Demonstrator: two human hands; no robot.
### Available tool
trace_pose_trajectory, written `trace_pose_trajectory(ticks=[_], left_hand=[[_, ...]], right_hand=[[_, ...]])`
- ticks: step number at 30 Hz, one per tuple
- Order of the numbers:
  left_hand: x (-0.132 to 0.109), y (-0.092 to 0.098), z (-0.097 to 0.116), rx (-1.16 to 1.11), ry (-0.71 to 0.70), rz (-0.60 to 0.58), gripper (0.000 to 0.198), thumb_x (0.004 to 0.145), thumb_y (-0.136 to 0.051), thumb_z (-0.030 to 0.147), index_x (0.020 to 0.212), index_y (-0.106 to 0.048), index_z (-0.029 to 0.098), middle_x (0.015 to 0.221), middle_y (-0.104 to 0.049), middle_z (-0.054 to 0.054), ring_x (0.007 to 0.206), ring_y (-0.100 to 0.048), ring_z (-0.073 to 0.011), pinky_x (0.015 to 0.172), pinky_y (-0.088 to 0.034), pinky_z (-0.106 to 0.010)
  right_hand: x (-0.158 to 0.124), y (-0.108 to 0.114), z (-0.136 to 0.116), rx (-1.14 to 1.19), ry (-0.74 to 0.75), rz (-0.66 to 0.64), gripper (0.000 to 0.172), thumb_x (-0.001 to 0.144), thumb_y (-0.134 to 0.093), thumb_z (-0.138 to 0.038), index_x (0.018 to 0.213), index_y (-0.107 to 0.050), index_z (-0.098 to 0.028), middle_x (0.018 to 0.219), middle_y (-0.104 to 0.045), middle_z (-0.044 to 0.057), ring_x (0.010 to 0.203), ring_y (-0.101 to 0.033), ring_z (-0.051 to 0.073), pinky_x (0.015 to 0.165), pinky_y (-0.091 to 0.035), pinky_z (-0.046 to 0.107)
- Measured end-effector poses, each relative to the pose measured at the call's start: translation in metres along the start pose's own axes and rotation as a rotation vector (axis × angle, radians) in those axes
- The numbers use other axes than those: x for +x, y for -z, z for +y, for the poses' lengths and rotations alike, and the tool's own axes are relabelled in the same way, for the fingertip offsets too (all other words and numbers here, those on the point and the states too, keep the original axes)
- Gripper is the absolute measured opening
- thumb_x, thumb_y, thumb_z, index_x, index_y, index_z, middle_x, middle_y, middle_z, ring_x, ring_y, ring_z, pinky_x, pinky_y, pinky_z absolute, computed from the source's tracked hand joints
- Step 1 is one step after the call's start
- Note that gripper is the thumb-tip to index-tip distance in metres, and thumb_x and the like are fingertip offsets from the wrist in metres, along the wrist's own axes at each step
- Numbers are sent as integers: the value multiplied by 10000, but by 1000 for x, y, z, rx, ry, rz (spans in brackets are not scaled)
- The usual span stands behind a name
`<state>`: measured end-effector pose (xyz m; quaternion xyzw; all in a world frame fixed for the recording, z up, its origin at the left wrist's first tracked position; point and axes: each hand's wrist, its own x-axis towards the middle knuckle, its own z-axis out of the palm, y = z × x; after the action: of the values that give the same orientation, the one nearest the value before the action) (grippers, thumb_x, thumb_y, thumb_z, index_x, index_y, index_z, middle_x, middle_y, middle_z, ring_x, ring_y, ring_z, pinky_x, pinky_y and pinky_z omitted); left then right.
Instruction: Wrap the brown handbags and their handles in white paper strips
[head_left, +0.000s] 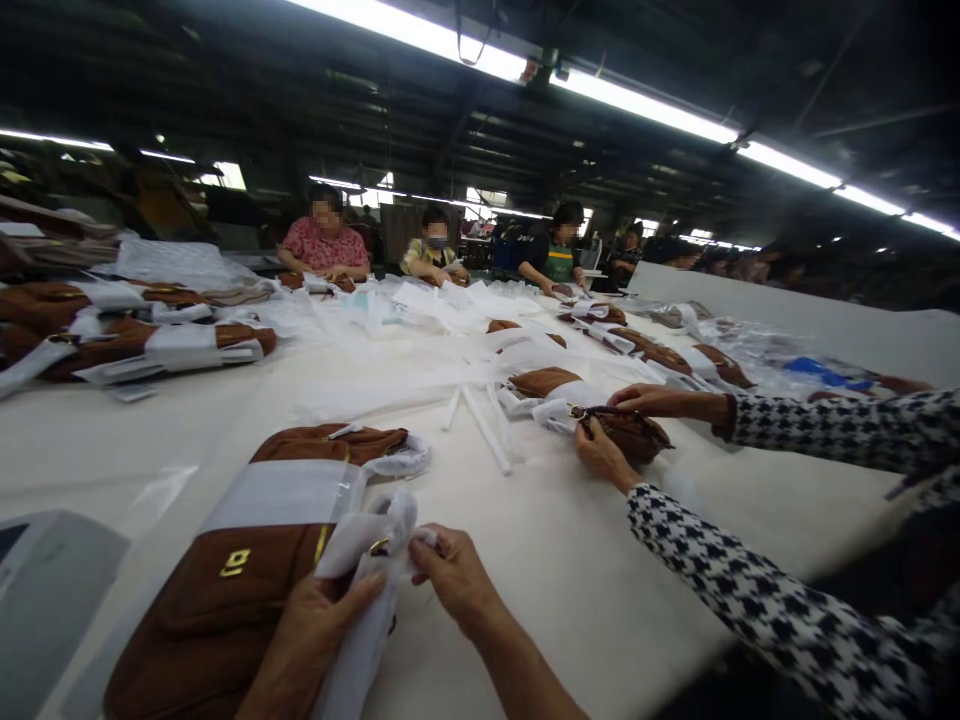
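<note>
A brown bag with a gold emblem lies on the white table before me, a band of white wrapping paper around its upper part. Along its right side runs a strap wrapped in white tissue paper, with a gold ring showing through. My left hand grips the wrapped strap, thumb on top. To the right of the ring, my right hand pinches an end of the tissue paper between thumb and fingers.
At my right, a co-worker in houndstooth sleeves handles a small brown bag. Paper strips lie mid-table. Wrapped brown bags are piled at the left. A grey box stands near left. Several people work across the table.
</note>
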<state>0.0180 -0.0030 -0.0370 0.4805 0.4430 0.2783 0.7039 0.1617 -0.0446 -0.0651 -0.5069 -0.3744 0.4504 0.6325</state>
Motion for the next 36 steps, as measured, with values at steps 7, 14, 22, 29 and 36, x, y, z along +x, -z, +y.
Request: trace_pose_trajectory(ticks=[7,14,22,29,36], left_hand=[[3,1,-2,12,6,78,495,542,-775,387,911,-615,100,556,-651,-57,469,-593,-201,439,-487,-252],[11,9,-1,51,-18,-26,582,572,-759,434,1037,-582,133,707,-688,-51,632,-642,-235,548,-527,-260],[13,11,-7,88,-42,-1,562,576,-758,411,1035,-569,148,738,-693,-56,637,-648,-243,556,-537,-266],[19,14,-16,34,2,-40,589,578,-757,433,1038,-552,128,657,-680,-56,594,-636,-244,533,-524,-277],[23,19,-22,11,21,-54,548,539,-777,448,959,-605,140,666,-684,-58,623,-643,-249,535,-515,-259]], right_hand=[[-1,-1,2,-49,20,35,273,732,-584,-406,732,-619,-135,593,-488,-19,540,-453,90,516,-428,215],[-16,-9,1,-179,109,207,565,791,-528,-311,1310,-326,-211,698,-481,-40,561,-460,90,557,-464,227],[-20,-3,4,-138,106,169,353,772,-547,-383,1050,-559,-165,694,-490,-14,598,-486,108,560,-465,242],[-25,4,3,-139,144,134,265,803,-518,-396,851,-582,-144,650,-499,-13,568,-453,96,535,-391,220],[-30,4,13,-198,94,137,300,795,-517,-444,784,-565,-148,606,-457,-29,524,-440,89,516,-379,217]])
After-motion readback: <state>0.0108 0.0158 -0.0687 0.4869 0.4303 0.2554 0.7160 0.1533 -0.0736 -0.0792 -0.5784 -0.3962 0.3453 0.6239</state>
